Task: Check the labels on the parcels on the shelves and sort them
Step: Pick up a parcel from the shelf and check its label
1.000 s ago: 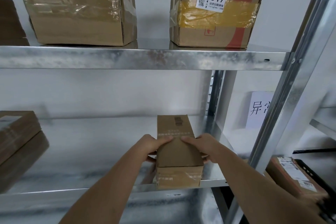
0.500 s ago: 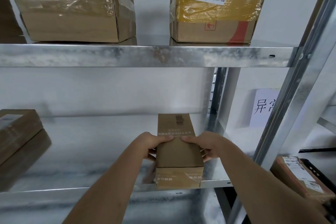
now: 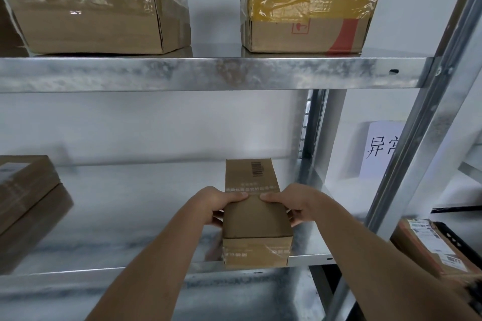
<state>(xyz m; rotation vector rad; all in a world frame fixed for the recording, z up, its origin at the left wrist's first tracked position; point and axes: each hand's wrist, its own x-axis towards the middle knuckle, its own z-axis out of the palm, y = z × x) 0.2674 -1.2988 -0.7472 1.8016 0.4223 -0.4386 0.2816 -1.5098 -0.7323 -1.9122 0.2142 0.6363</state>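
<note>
Galvanised lower shelf [image 3: 109, 219] carries a narrow brown parcel [image 3: 255, 219] at its front edge. Left hand [image 3: 212, 204] at 9 o'clock and right hand [image 3: 300, 203] at 3 clamp fingers round it. Barcode on top; printed text seems blurred. Above, at 1 o'clock, box labelled 5917 [image 3: 310, 5].

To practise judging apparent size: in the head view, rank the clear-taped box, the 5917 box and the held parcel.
1. clear-taped box, cut off by the frame
2. 5917 box, also cut off
3. held parcel, smallest-looking though nearest the camera
</note>
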